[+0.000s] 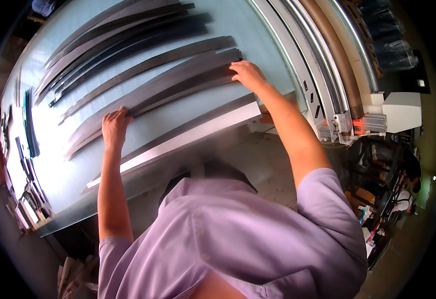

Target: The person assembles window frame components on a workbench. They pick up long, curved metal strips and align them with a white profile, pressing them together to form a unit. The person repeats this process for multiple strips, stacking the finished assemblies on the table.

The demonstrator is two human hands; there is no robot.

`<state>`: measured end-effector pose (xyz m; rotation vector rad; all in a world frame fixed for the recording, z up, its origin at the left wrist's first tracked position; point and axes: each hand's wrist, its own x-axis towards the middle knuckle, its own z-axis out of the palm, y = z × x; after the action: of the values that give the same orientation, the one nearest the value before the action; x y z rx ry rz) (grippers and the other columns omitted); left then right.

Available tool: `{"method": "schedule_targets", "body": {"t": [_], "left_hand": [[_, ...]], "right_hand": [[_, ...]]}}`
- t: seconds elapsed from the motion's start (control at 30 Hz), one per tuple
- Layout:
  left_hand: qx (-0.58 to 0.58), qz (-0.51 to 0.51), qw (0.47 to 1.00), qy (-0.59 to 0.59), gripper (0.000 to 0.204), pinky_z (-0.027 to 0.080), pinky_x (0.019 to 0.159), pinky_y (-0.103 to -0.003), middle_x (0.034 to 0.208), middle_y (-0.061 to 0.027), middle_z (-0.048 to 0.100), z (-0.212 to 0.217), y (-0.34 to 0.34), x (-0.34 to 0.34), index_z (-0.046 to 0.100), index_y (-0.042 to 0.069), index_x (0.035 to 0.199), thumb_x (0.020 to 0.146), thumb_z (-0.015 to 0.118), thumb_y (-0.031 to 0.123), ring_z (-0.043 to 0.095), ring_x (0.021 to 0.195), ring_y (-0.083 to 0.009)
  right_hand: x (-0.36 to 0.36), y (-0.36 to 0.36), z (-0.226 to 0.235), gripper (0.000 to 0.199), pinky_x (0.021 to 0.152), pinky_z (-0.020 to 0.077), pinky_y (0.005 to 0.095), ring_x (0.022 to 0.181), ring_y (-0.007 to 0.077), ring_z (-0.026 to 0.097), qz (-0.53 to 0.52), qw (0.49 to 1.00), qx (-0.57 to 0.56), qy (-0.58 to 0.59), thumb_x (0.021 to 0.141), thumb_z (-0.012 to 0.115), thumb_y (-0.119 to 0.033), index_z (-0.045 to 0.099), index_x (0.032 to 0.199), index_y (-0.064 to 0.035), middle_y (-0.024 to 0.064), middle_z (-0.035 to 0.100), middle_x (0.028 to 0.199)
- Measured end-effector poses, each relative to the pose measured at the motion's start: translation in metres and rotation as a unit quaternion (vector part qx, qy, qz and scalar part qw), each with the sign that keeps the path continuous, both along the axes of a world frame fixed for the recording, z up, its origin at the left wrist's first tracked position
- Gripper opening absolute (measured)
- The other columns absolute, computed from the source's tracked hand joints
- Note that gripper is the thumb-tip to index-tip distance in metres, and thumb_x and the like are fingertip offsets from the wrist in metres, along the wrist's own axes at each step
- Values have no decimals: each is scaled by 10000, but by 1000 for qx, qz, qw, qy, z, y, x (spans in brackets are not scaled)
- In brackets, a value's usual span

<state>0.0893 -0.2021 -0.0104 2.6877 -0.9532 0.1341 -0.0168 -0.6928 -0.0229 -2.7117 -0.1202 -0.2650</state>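
Long dark grey strips (173,82) lie in an overlapping bundle across the pale table, their kind of material not clear. At the bundle's right end my right hand (249,75) has its thumb and fingers closed on the edge. Toward the left end, my left hand (115,128) holds the near edge with bent fingers, partly hiding the strips. Between the bundle and my body lies a white strip (198,137) with a dark strip (193,123) along its far side; neither hand touches them.
Beyond the bundle are a single dark strip (153,67) and several black and grey strips (123,45). Colour strips and small pieces (28,169) crowd the left side. A machine with metal rails and a brown roller (335,55) borders the table's right. Cluttered shelves (382,184) stand at right.
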Motion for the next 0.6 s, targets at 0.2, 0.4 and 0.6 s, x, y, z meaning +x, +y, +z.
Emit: {"method": "schedule_targets", "body": {"t": [0.2, 0.4, 0.6], "left_hand": [[-38, -49, 996, -60, 238, 534, 780, -367, 1079, -104, 714, 5, 3, -3, 691, 64, 1039, 812, 702, 134, 692, 960, -280], [-63, -33, 993, -98, 132, 535, 707, -359, 973, -69, 695, 9, 3, -3, 657, 81, 937, 811, 636, 47, 685, 871, -281], [-59, -27, 996, -58, 65, 523, 696, -355, 953, -42, 682, 22, -1, -5, 651, 92, 902, 844, 646, 62, 672, 853, -252]], "right_hand": [[-5, -6, -2, 88, 750, 521, 410, 880, 294, 629, 66, 994, -85, -30, 763, 692, -69, 610, 785, -42, 90, 649, 851], [-3, 1, 17, 106, 704, 520, 387, 792, 258, 614, 88, 979, -158, -96, 739, 650, -49, 551, 714, -75, 59, 588, 754], [3, -6, 45, 99, 699, 504, 379, 782, 266, 600, 99, 988, -94, -71, 773, 628, -46, 548, 725, -80, 69, 592, 776]]}}
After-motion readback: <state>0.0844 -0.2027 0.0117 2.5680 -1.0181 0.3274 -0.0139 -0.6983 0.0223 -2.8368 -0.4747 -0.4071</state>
